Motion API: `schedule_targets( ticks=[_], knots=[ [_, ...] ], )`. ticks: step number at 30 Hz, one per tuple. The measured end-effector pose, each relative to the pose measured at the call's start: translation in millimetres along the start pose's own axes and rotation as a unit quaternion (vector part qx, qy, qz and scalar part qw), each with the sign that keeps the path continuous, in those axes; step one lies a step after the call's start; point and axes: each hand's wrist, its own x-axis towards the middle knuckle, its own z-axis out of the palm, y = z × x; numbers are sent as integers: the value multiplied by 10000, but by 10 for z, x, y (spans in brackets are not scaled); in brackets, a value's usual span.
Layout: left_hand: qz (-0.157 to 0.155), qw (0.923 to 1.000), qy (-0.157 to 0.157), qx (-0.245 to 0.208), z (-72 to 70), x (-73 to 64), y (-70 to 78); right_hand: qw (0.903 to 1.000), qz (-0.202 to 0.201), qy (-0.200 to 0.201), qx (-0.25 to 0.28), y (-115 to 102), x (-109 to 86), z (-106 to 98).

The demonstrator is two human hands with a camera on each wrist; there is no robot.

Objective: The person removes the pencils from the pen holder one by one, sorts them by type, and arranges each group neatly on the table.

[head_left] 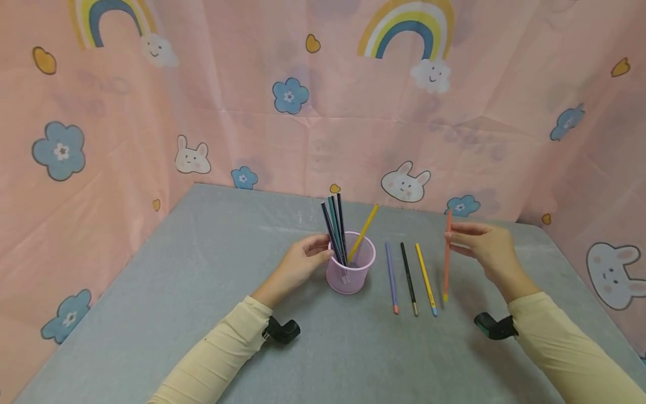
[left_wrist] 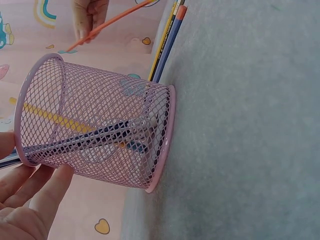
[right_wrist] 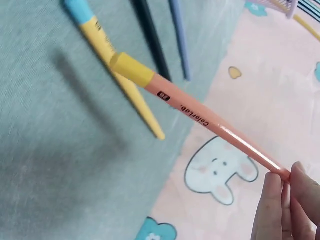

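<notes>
Sleeved forearms (head_left: 217,350) slant up from the frame's bottom. Centre-right, the right hand (head_left: 488,253) points inward, pinching; mid-frame, the left hand (head_left: 295,266) grips the pink mesh cup (head_left: 350,279) near its rim. From the right one hangs an orange pencil (head_left: 447,264), yellow end down.

I hold the orange pencil (head_left: 447,262) nearly upright, its yellow end down, above the tabletop (head_left: 151,308); my pink mesh cup (head_left: 353,278) stands upright, several pencils (head_left: 331,225) leaning inside.
</notes>
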Motion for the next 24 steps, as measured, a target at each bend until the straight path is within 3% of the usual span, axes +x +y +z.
schedule_targets(
  ticks=[10, 17, 24],
  knots=[
    [77, 9998, -40, -198, 4, 26, -36, 9952, 494, -232, -813, 142, 135, 12],
    [24, 9999, -11, -149, 6, 13, -13, 9912, 857, -409, -918, 275, 242, -1],
    [-6, 9998, -79, -167, 1, -1, 31, 9865, 1270, -410, -949, 561, 467, -55]
  ],
)
